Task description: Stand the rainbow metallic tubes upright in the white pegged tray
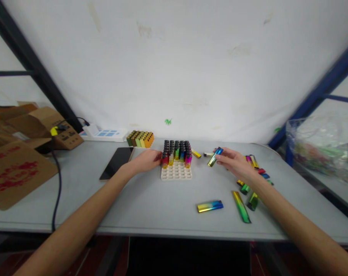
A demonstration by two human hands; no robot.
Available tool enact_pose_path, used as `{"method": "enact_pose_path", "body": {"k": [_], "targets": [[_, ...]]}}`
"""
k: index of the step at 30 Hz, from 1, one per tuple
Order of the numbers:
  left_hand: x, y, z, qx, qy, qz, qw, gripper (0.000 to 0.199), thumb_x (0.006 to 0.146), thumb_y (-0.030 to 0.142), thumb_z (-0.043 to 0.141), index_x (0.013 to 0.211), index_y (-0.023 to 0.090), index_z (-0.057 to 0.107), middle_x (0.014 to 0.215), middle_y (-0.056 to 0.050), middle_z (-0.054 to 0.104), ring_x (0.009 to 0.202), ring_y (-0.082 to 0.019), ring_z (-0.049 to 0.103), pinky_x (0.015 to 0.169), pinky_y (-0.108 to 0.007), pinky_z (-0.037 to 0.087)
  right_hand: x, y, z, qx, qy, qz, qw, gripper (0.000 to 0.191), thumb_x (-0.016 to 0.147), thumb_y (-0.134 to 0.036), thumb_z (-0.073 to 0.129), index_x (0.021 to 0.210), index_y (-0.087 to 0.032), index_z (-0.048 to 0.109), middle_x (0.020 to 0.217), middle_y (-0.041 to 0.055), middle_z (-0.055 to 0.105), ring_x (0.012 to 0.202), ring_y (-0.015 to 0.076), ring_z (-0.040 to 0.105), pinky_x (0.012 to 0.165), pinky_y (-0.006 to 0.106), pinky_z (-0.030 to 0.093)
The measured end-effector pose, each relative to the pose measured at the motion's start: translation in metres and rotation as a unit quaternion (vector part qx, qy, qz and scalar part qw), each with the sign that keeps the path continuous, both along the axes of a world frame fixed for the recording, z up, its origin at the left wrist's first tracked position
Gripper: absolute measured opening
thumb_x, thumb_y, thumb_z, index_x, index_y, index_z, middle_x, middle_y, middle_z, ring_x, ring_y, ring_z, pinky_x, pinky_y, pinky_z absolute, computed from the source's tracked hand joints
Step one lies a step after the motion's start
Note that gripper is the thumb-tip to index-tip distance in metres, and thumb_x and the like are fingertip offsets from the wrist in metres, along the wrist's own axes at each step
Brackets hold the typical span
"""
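Observation:
My right hand (233,160) holds a shiny lighter (215,156), yellow at its lower end and blue at its upper end, tilted above the table to the right of a white holder tray (176,172). Several black-topped lighters (177,147) stand upright in the tray's back rows, their bodies red, yellow, green, blue and pink. Bare slots show along its front. At the tray's left side, my left hand (149,159) has its fingers curled in against the end of the lighter rows. Its fingertips are partly hidden, so their exact grip does not show.
Loose lighters lie at right, partly behind my forearm; a yellow-blue lighter (210,206) and a yellow-green lighter (241,207) lie nearer the front. A dark tablet (116,163), a block of lighters (140,138), a power strip (110,134), a cardboard box (21,168) and a plastic bag (320,145) surround the area.

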State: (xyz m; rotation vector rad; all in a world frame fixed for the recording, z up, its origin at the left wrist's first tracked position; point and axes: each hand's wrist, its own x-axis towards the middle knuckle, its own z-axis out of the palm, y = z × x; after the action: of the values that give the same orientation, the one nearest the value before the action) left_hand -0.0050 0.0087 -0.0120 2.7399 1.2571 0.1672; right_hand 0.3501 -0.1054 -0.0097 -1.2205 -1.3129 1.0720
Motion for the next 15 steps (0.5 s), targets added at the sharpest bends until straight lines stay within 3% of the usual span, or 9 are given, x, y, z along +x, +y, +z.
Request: {"method": "enact_pose_path", "body": {"k": [3, 6, 9, 11, 15], "targets": [[0.000, 0.001, -0.001, 0.005, -0.001, -0.003, 1.000, 0.014, 0.086, 0.023, 0.051, 0.080, 0.019, 0.063, 0.078, -0.006, 0.072, 0.074, -0.020, 0.067, 0.064, -0.027, 0.044, -0.002, -0.001, -0.001, -0.002, 0.022, 0.012, 1.000, 0.037, 0.078, -0.051, 0.076, 0.099, -0.020, 0.070, 0.108, 0.0079, 0.070, 0.101, 0.0215, 0.064, 0.087, 0.036, 0.052], [0.000, 0.001, -0.001, 0.006, -0.001, -0.007, 1.000, 0.014, 0.086, 0.023, 0.050, 0.081, 0.019, 0.063, 0.079, -0.006, 0.073, 0.075, -0.020, 0.068, 0.065, -0.027, 0.045, -0.006, -0.005, 0.001, 0.001, 0.038, 0.060, 0.997, 0.033, 0.088, -0.052, 0.066, 0.097, -0.021, 0.063, 0.102, 0.0064, 0.069, 0.096, 0.0198, 0.064, 0.086, 0.037, 0.053], [0.000, 0.001, -0.001, 0.002, -0.002, -0.010, 1.000, 0.015, 0.086, 0.024, 0.050, 0.084, 0.018, 0.064, 0.081, -0.007, 0.073, 0.077, -0.019, 0.068, 0.066, -0.027, 0.046, -0.011, -0.007, 0.001, 0.009, 0.043, 0.101, 0.994, 0.031, 0.093, -0.052, 0.060, 0.102, -0.023, 0.056, 0.083, 0.0002, 0.063, 0.075, 0.0151, 0.061, 0.074, 0.033, 0.053], [0.000, 0.001, -0.001, 0.003, -0.002, -0.012, 1.000, 0.015, 0.086, 0.023, 0.050, 0.085, 0.018, 0.064, 0.082, -0.007, 0.073, 0.078, -0.019, 0.068, 0.067, -0.027, 0.046, -0.014, -0.007, 0.001, 0.022, 0.033, 0.104, 0.994, 0.032, 0.093, -0.054, 0.059, 0.102, -0.024, 0.053, 0.071, -0.0044, 0.052, 0.061, 0.0118, 0.052, 0.061, 0.028, 0.048], [-0.001, 0.003, -0.003, 0.008, 0.006, -0.010, 1.000, 0.016, 0.087, 0.025, 0.049, 0.085, 0.018, 0.063, 0.081, -0.007, 0.073, 0.078, -0.020, 0.069, 0.066, -0.027, 0.046, -0.017, -0.004, -0.002, 0.052, -0.014, 0.062, 0.997, 0.040, 0.092, -0.060, 0.056, 0.082, -0.022, 0.047, 0.063, -0.0070, 0.035, 0.052, 0.0094, 0.034, 0.047, 0.024, 0.031]]}}
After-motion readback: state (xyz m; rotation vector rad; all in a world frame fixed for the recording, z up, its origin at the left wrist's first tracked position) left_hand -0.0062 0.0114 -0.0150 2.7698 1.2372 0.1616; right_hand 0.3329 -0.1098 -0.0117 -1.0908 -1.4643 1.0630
